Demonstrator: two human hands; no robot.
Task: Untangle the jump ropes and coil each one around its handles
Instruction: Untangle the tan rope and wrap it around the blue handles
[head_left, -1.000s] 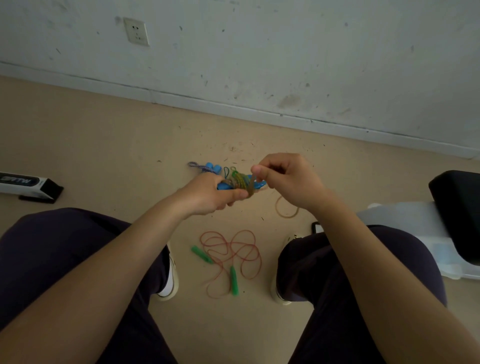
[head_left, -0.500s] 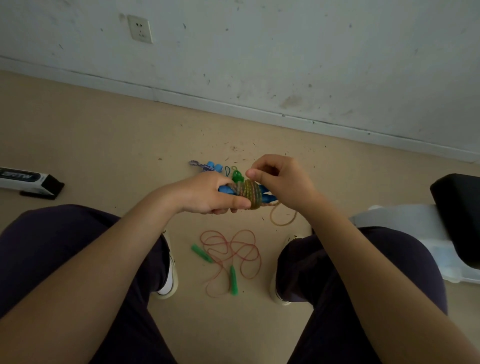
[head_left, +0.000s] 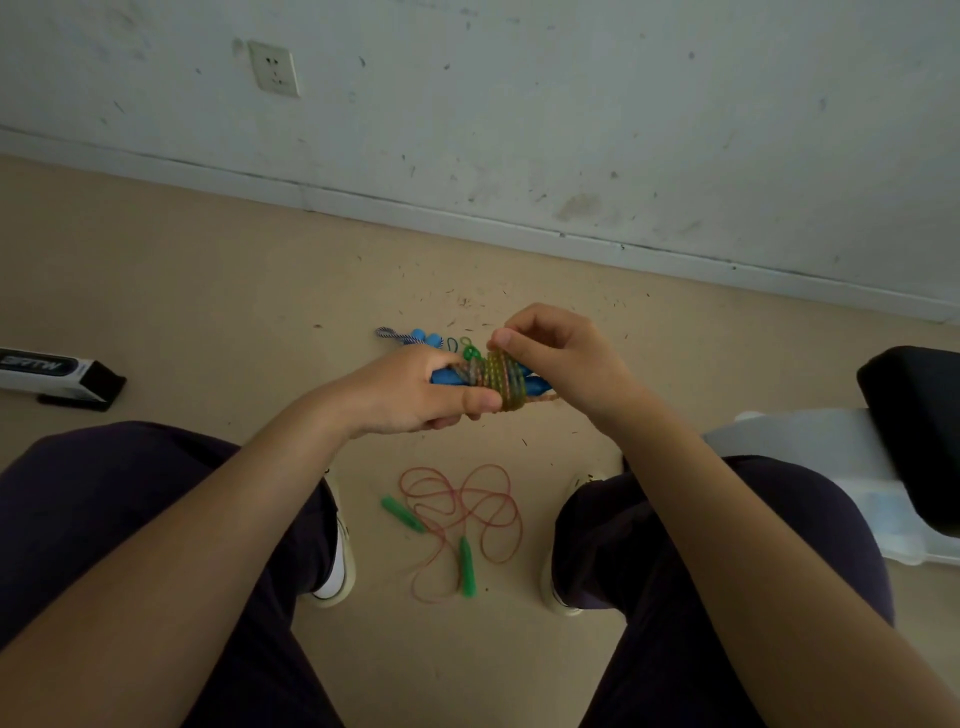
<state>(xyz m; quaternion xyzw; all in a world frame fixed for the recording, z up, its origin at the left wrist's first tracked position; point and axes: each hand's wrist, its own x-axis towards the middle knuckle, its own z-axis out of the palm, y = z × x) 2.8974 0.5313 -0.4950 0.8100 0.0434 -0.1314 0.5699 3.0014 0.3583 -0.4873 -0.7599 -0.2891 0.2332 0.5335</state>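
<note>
Rope coils (head_left: 500, 382), yellowish-green and speckled, are sitting wound tight around a pair of blue handles (head_left: 535, 385) at the centre of the frame, held above the floor. The left hand (head_left: 415, 395) is gripping the handles from the left, fingers curled round them and the thumb lying along the lower edge of the coil. The right hand (head_left: 558, 358) is pinching the rope at the top of the coil between thumb and forefinger, its other fingers curled; a short tail of the rope is trailing out beneath this hand.

Just behind the hands, towards the wall, another blue-handled jump rope (head_left: 423, 339) is lying on the floor with a striped cord loop at its left end; most of it is hidden. Lower in the frame, between the person's dark-trousered knees, a red rope (head_left: 470, 512) is lying in loose loops with its two green handles (head_left: 404, 514) apart from each other.

The floor (head_left: 208, 291) is beige and littered with small dark specks near the baseboard. The scuffed white wall is carrying a power socket (head_left: 274, 67) in the upper left. At the left edge, a black-and-white box (head_left: 52, 374) is lying on the floor. At the right edge, a black cushion (head_left: 914, 431) is resting over a white plastic container (head_left: 810, 447). White shoes are showing beneath both knees.
</note>
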